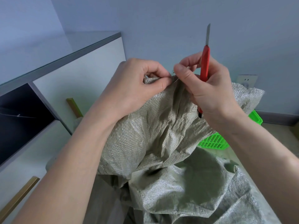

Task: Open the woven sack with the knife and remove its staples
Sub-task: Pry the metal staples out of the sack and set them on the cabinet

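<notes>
Here our left hand (142,78) pinches the sack (161,126) edge; the right hand (208,88), gripping the knife (205,62), picks a staple (172,74), and we risk nicking ourselves

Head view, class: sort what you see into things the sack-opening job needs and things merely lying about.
Needed:
woven sack
red-handled knife, held in right hand
thin wire staple
left hand, pinching the sack's edge

Lying about:
green basket
white cabinet
wall socket
</notes>
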